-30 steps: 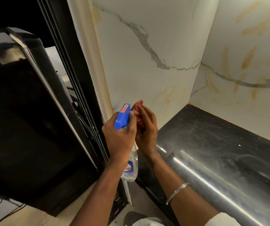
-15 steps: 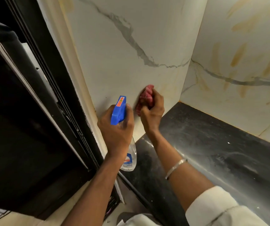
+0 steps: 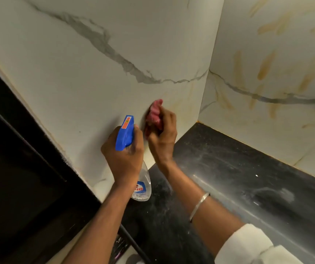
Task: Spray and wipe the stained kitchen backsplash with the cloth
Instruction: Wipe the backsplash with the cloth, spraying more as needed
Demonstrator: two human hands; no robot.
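My left hand [image 3: 123, 159] grips a clear spray bottle with a blue trigger head [image 3: 125, 133], its nozzle aimed at the wall. Just to its right, my right hand [image 3: 162, 138] presses a bunched pink cloth [image 3: 153, 114] against the left marble backsplash panel [image 3: 73, 69]. Faint yellow stains [image 3: 177, 101] show on that panel beside the cloth. The right panel [image 3: 286, 115] past the corner carries several orange-brown streaks [image 3: 265, 66].
A black, dusty countertop [image 3: 238, 178] runs below both panels into the corner. A dark appliance or cabinet [image 3: 15, 178] stands close on the left against the wall's edge. A metal bangle [image 3: 199, 206] circles my right wrist.
The view has swung right and closer to the wall. My right hand has carried the cloth from beside the bottle up onto the left panel, toward the corner. The bottle stays gripped in my left hand.
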